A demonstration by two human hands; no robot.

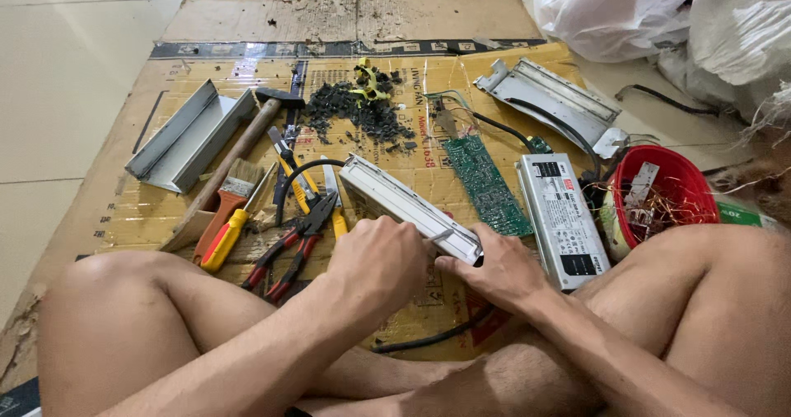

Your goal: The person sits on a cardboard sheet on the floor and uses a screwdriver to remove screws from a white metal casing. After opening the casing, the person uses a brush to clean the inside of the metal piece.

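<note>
The long, narrow white metal casing [408,207] lies flat on the cardboard sheet [148,211], running diagonally from upper left to lower right near the sheet's middle. Its ribbed top faces up and its far end points toward the sheet's far edge. Its near end sits gripped between both hands.

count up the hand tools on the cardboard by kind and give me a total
hammer: 1
paintbrush: 1
screwdriver, yellow and red handle: 1
pliers or cutters, red-handled and yellow-handled: 2
total: 5
Both hands, left hand and right hand, hold the long white metal casing, not a tool.
</note>
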